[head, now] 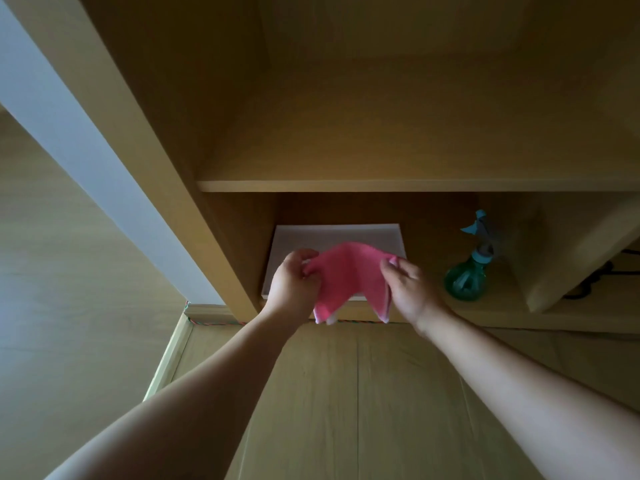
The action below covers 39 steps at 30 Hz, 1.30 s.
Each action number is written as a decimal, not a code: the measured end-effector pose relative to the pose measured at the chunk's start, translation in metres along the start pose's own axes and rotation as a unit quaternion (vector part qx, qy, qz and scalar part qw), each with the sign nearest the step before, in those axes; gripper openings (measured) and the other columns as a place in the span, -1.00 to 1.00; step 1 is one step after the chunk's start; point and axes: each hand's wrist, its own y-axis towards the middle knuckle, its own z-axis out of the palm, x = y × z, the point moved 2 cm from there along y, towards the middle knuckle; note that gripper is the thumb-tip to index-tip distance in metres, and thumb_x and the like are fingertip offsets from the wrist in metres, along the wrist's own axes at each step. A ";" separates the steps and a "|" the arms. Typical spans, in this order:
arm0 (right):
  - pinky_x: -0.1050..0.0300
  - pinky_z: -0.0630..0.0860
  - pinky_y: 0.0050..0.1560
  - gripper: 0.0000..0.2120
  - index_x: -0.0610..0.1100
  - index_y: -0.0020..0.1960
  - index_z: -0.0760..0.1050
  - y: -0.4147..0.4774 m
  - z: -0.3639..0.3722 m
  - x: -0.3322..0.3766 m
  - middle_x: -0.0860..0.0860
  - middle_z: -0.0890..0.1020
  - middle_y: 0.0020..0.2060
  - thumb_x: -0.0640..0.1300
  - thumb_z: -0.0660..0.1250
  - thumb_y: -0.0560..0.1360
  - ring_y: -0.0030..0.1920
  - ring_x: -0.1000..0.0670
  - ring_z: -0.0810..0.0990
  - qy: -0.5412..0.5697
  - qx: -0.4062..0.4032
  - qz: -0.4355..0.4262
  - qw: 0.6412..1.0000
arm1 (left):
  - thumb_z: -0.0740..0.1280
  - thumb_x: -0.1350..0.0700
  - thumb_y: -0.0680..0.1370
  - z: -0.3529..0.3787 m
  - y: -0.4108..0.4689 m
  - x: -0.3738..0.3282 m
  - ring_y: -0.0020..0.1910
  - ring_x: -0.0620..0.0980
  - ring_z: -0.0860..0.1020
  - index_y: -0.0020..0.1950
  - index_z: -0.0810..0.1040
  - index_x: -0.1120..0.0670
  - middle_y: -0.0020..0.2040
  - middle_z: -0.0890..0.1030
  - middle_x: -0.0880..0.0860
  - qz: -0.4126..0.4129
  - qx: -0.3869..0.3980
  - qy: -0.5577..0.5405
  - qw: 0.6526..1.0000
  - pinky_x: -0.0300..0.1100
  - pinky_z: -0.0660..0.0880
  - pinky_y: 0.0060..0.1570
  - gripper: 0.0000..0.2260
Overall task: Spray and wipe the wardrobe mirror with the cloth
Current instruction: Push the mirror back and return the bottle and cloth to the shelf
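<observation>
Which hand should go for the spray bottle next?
Right, probably. The right hand is nearer the green spray bottle, which stands on the shelf just to its right. The left hand is on the far side and could keep its grip on the pink cloth.

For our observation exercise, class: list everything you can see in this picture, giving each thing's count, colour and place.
Cloth: one, pink, stretched between both hands in front of the lower shelf.
Tray: one, white, on the lower shelf behind the cloth.
Spray bottle: one, green with blue nozzle, upright on the lower shelf, right of the tray.
Shelf unit: one, light wood, upper shelf bare.
Cable: one, black, far right.
Left hand: one, fingers pinching the cloth's left edge.
Right hand: one, fingers pinching its right edge.
</observation>
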 end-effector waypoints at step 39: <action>0.03 -0.27 0.51 -0.26 -0.08 0.58 -0.26 0.074 0.058 -0.086 -0.02 -0.25 0.57 0.32 -0.15 0.58 0.56 -0.02 -0.26 -0.543 0.189 0.012 0.818 | 0.01 -0.17 0.65 0.025 0.068 0.120 0.58 0.04 -0.02 0.60 -0.06 0.12 0.61 -0.03 0.10 0.087 0.166 0.481 0.857 -0.10 -0.08 0.50 -0.38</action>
